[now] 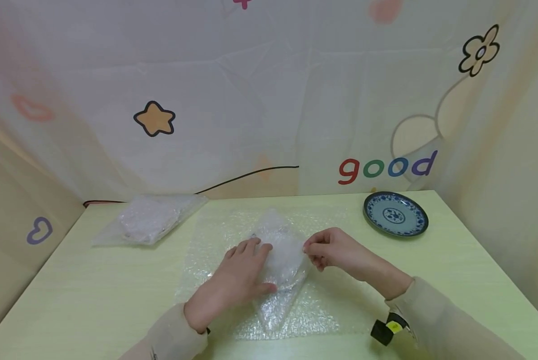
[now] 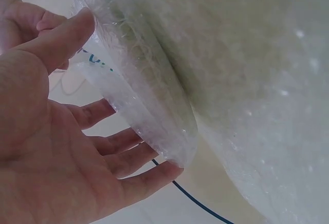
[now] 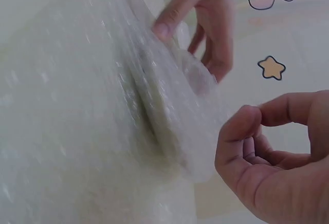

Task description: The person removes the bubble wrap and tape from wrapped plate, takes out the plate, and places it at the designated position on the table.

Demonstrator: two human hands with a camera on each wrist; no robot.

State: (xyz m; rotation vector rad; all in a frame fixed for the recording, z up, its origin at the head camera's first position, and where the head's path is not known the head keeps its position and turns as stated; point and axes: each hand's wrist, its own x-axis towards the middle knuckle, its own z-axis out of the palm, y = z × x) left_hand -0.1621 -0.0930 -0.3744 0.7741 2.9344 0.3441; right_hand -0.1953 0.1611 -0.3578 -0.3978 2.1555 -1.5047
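A clear bubble wrap sheet (image 1: 323, 300) lies flat on the table, with its middle folded into a diamond-shaped bundle (image 1: 283, 260). My left hand (image 1: 237, 275) rests on the bundle's left side, fingers spread and thumb toward its lower part. In the left wrist view, that hand's fingers (image 2: 136, 160) lie along the folded edge. At the bundle's right edge is my right hand (image 1: 341, 252), thumb and index tips together and the other fingers curled. The right wrist view shows these fingertips (image 3: 249, 113) close beside the folded wrap, with nothing visible between them. Layers of wrap hide the bundle's contents.
A blue-and-white patterned plate (image 1: 395, 215) with a dark rim lies at the back right. Another bubble-wrapped package (image 1: 147, 220) sits at the back left. Behind the table hangs a printed curtain (image 1: 251, 110). A black device (image 1: 383, 330) is on my right wrist.
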